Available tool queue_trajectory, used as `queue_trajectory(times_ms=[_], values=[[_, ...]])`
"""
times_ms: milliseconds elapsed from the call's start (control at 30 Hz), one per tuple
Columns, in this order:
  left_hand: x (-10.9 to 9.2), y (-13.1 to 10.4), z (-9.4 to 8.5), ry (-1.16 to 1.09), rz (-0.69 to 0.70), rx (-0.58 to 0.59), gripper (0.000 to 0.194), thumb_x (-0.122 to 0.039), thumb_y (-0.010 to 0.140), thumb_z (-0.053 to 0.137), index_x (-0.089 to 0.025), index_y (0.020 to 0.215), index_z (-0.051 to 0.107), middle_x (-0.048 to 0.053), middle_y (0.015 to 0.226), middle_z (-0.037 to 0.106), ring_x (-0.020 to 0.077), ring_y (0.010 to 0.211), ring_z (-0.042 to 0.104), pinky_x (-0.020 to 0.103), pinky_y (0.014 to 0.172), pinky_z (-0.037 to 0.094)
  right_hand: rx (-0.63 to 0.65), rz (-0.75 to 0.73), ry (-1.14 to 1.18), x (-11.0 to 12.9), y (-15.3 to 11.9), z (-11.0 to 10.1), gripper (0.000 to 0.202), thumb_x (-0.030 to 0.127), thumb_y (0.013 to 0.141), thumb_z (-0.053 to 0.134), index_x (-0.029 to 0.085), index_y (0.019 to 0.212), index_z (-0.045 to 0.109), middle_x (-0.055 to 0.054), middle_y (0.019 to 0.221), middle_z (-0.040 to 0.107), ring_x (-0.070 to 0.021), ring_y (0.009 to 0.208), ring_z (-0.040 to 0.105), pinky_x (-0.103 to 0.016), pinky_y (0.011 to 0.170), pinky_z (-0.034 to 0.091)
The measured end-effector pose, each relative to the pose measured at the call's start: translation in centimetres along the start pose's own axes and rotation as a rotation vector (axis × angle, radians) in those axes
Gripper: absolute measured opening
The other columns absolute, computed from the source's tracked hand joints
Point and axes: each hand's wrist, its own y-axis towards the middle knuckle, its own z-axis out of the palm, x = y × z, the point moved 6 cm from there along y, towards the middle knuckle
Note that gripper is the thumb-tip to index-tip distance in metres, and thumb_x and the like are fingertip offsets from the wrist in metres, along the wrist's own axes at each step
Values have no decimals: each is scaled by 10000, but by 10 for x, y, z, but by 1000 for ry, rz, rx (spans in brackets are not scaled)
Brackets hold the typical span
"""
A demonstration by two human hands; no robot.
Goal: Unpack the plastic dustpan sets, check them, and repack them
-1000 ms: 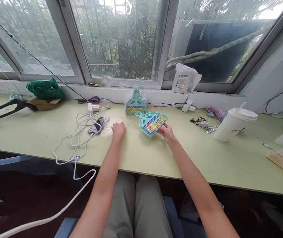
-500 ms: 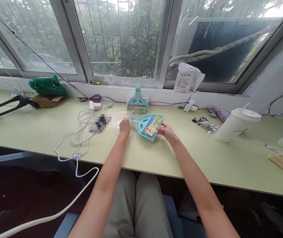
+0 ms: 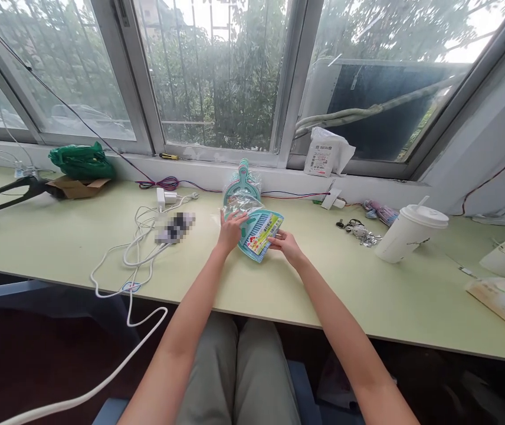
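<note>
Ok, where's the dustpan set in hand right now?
In the head view, the dustpan set is near the middle, between the left hand and the right hand, which grips its right edge; the stack of dustpans is just behind.

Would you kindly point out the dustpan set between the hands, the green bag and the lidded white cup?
Dustpan set (image 3: 264, 234), head view: on its printed label.
Green bag (image 3: 81, 162), head view: on its crumpled side.
Lidded white cup (image 3: 408, 238), head view: on its side wall.
</note>
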Motion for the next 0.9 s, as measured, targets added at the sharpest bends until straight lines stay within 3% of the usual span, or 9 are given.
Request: queue_trajectory(times_ms=[100, 167, 300, 367, 433, 533, 667, 733, 900], values=[[-12, -2, -6, -25, 21, 8, 486, -28, 778, 408, -313, 1045, 698, -43, 1261, 614, 239, 1338, 365, 581, 1134, -130, -20, -12, 20, -4, 0, 3, 372, 190, 611, 816, 152, 949, 666, -79, 900, 739, -221, 799, 713, -400, 775, 614], [-19, -4, -13, -47, 1, -40, 432, -97, 805, 453, -316, 1103, 676, -37, 1351, 544, 255, 1384, 292, 589, 1127, -129, -51, -35, 45, -5, 0, 2, 373, 205, 611, 815, 152, 947, 661, -78, 901, 737, -221, 810, 712, -400, 787, 612], [-5, -7, -34, -174, -269, -371, 666, -327, 852, 527, -277, 1468, 281, 25, 1564, 203, 267, 1459, 51, 558, 1156, 31, -117, -85, 113, -3, 1, -3, 351, 227, 622, 807, 162, 929, 649, -63, 915, 730, -221, 888, 701, -390, 849, 594], [16, -8, -29, -419, -483, -451, 783, -434, 855, 523, -233, 1503, 132, 74, 1570, 179, 256, 1455, 97, 482, 1152, 195, -146, -96, 146, -2, 1, -6, 376, 221, 616, 807, 174, 944, 631, -54, 926, 726, -214, 894, 699, -383, 856, 592], [32, -4, -4, -790, -652, -305, 717, -487, 868, 481, -194, 1472, 227, 122, 1502, 344, 258, 1382, 328, 415, 1073, 370, -158, -104, 155, -1, 0, -6, 419, 222, 610, 808, 185, 975, 606, -48, 927, 723, -206, 872, 702, -378, 844, 597], [29, -1, 38, -1230, -724, 50, 521, -438, 863, 496, -128, 1282, 500, 151, 1230, 617, 263, 1102, 609, 390, 912, 508, -162, -122, 151, -1, 0, -4, 443, 233, 606, 806, 184, 985, 582, -50, 910, 717, -202, 851, 703, -370, 834, 601], [7, -7, 60, -1392, -626, 188, 455, -377, 807, 603, -146, 1196, 552, 119, 1113, 677, 250, 1022, 642, 404, 904, 507, -273, -172, 217, -3, 0, -9, 460, 217, 587, 804, 192, 975, 558, -47, 918, 704, -202, 889, 696, -358, 848, 597], [-8, -12, 66, -1423, -548, 340, 526, -407, 794, 633, -196, 1259, 505, 104, 1164, 661, 248, 1057, 632, 422, 930, 488, -351, -196, 242, -4, 0, -16, 474, 211, 582, 802, 204, 985, 552, -41, 932, 697, -204, 918, 690, -357, 853, 596], [-22, -14, 66, -1380, -473, 579, 663, -686, 815, 432, -248, 1307, 504, 100, 1210, 645, 266, 1158, 575, 450, 971, 447, -347, -209, 243, 0, 3, -25, 460, 229, 575, 807, 203, 970, 574, -48, 974, 690, -218, 971, 675, -364, 871, 592]])
